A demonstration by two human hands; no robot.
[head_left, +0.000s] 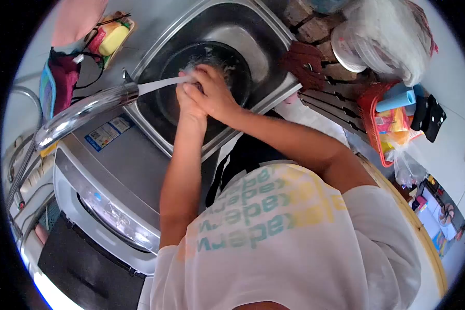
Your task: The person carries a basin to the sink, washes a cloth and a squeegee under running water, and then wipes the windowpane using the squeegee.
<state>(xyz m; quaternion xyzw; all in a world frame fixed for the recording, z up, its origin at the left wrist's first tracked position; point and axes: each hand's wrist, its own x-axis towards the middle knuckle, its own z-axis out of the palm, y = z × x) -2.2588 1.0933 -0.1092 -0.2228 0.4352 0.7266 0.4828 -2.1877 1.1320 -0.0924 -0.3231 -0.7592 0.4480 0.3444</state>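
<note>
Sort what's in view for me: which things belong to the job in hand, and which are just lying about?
In use:
- left hand
- right hand
- tap
- running water
- black basin
- sink

Apparently just lying about:
- red basket
- blue roll
- white bag

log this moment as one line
left hand: against right hand | grip: contents unclear | tap: water running onto hands | black basin: in sink, below hands
</note>
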